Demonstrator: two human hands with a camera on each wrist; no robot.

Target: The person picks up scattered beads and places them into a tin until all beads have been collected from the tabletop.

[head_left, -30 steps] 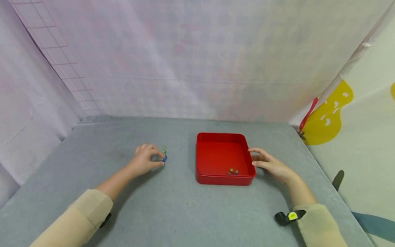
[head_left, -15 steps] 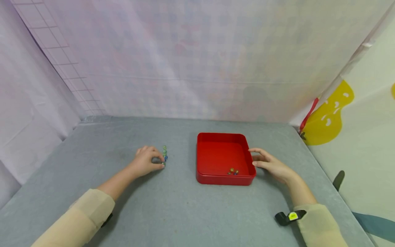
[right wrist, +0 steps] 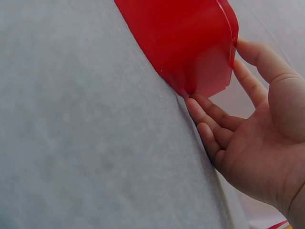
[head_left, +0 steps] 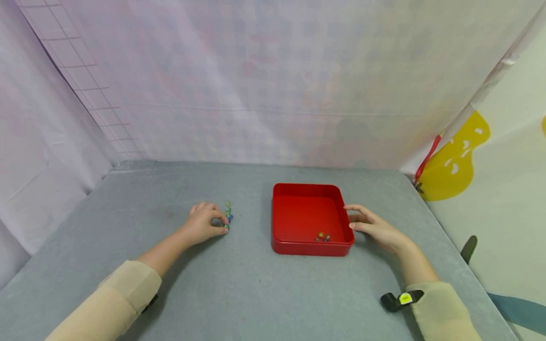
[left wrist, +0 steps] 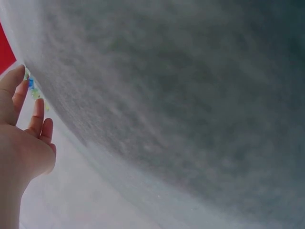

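Observation:
Several small glass marbles lie in a short row on the grey table, with green ones (head_left: 228,204) at the far end and a blue marble (head_left: 231,217) nearer. My left hand (head_left: 202,225) pinches a green marble (head_left: 226,227) at the row's near end between thumb and index finger. In the left wrist view, the fingers partly cover the row, though a blue marble (left wrist: 31,84) shows. Right of the row sits a square red tray (head_left: 313,248). Fingertips of my right hand (head_left: 375,229) touch its right wall; in the right wrist view they meet its rim and lower edge.
Several marbles (head_left: 321,235) lie in the tray's near right corner. The grey tabletop (head_left: 256,293) ends at a pale curtain (head_left: 256,113) behind, with cloth walls on both sides. A black wrist camera (head_left: 394,301) sits at the right sleeve.
My left thumb and index finger have shifted slightly from the blue marbles onto the green one at the near end. The right hand and the tray stay put.

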